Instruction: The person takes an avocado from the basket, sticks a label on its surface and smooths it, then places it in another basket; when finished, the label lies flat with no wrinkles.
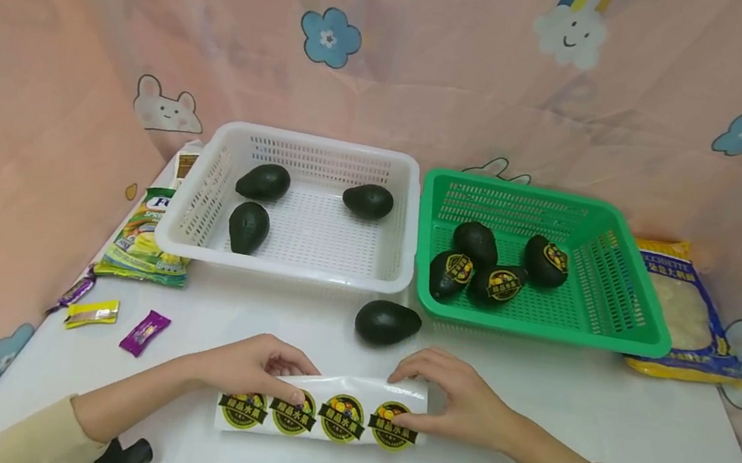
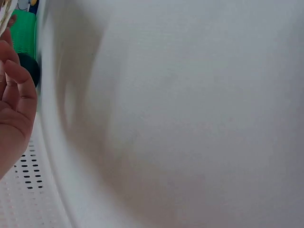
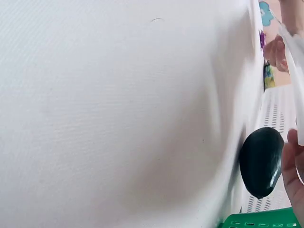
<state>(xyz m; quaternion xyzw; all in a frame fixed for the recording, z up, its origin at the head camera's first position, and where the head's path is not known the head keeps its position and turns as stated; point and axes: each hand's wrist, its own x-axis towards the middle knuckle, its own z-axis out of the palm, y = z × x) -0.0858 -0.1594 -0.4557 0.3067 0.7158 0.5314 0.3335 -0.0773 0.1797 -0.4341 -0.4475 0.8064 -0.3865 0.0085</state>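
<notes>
A white strip of round black-and-gold stickers (image 1: 370,389) is stretched between both hands near the front of the table. The left hand (image 1: 248,365) pinches it towards its left side, thumb over the printed face. At the right end, the right hand (image 1: 457,401) grips it with the thumb in front and fingers behind. Just beyond the strip, a dark avocado (image 1: 389,323) without a sticker lies on the table. In the right wrist view the same avocado (image 3: 261,161) appears beside the right hand's fingers (image 3: 290,166).
Behind stands a white basket (image 1: 281,270) with three plain avocados. Beside it, a green basket (image 1: 541,332) holds several avocados, most bearing stickers. Snack bags (image 1: 147,241) and small wrapped candies (image 1: 145,333) lie at left; a blue-yellow pasta bag (image 1: 691,313) is at right.
</notes>
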